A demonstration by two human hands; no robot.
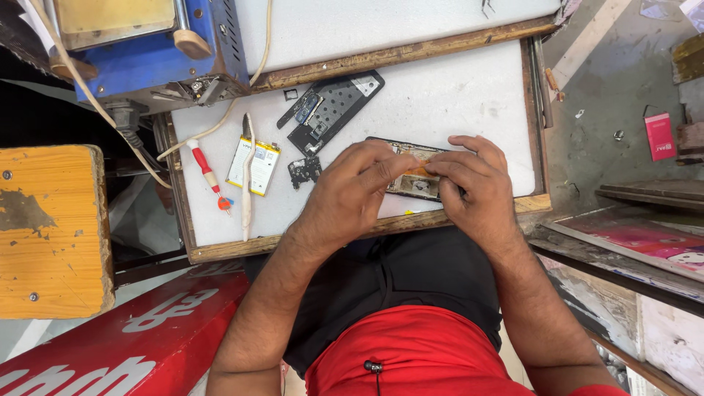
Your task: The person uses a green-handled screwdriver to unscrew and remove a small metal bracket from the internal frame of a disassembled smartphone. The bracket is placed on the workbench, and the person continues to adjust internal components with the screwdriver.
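**A:** ok so what's on the worktop (469, 88), left to right?

**B:** near the left edge there's one red-handled screwdriver (206, 170), then one thin white pry stick (248, 180), then one white battery (254, 166). Past that, one small loose circuit board (304, 171) and one dark inner frame plate (334, 108) lying slanted toward the back edge. Blue machine (158, 51) sits off the back-left corner.

**A:** and the phone itself?

**B:** one opened phone body (412, 176), near the front edge, right of the middle. Both hands are on it. Left hand (350, 194) has its fingers curled down over the phone's left end, right hand (473, 183) pinches at an orange strip (418, 170) on the middle of it. Both closed on the phone, not flat.

**A:** so mid-teardown?

**B:** looks like it to me, picking at that strip or flex inside. I'd guess whatever comes after needs a slow, gentle pull with the left hand pinning the body down.
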